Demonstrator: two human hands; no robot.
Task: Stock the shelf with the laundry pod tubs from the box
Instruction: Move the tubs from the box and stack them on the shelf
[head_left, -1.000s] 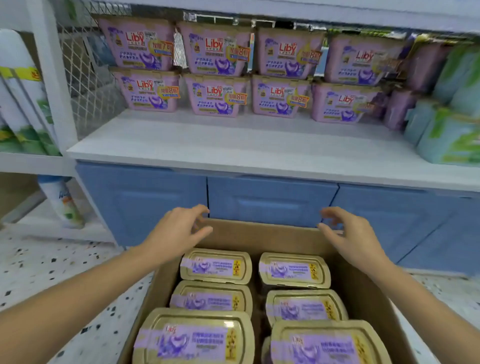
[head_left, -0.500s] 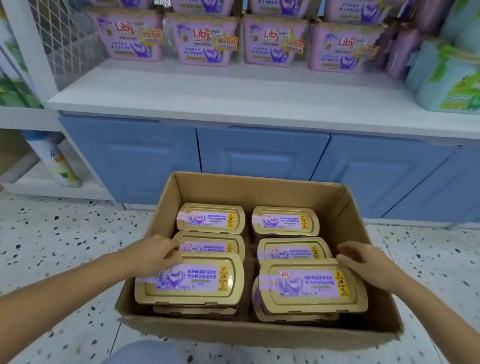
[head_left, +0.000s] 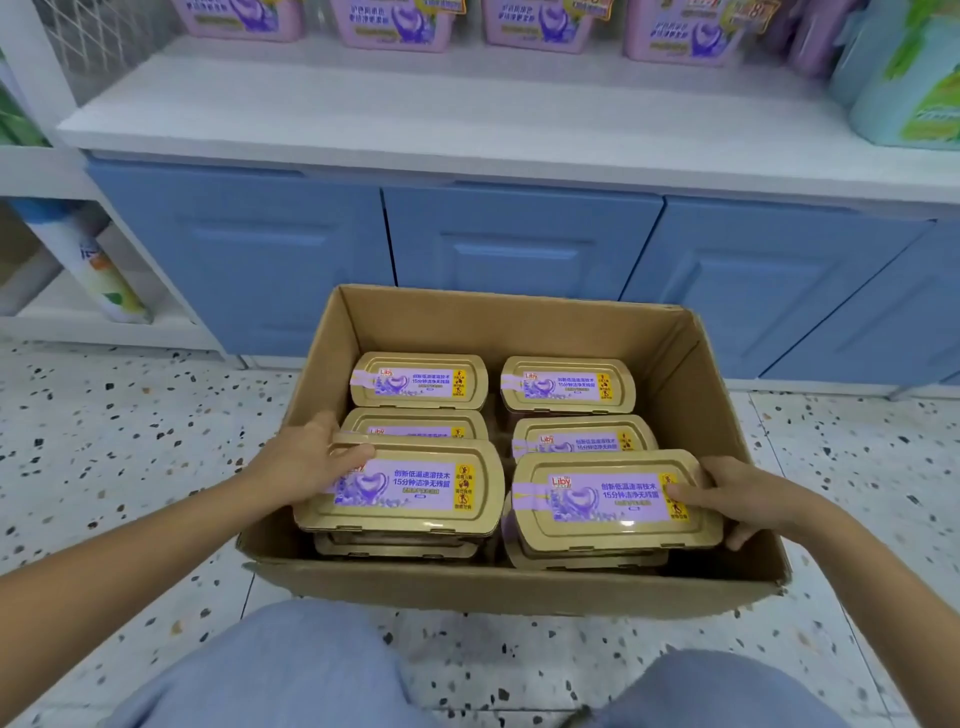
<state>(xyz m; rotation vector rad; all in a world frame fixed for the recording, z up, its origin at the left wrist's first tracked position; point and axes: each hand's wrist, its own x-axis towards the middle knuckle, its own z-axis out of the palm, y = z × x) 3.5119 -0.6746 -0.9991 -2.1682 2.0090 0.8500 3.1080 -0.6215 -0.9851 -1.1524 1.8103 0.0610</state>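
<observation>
An open cardboard box sits on the speckled floor, holding several gold-lidded laundry pod tubs in two columns. My left hand grips the left end of the near-left tub, which sits raised above the tubs under it. My right hand grips the right end of the near-right tub, thumb on the lid, fingers down its side. Farther tubs lie flat near the box's back wall. The white shelf is above, with purple tubs lined along its back.
Blue cabinet doors stand just behind the box under the shelf. Green and teal packages fill the shelf's right end. A bottle leans on a low shelf at left. My knees in light blue trousers are right in front of the box.
My hands dropped from above the box's far edge into the box and closed on the two nearest tubs. The view tilted down; both near tubs have risen slightly.
</observation>
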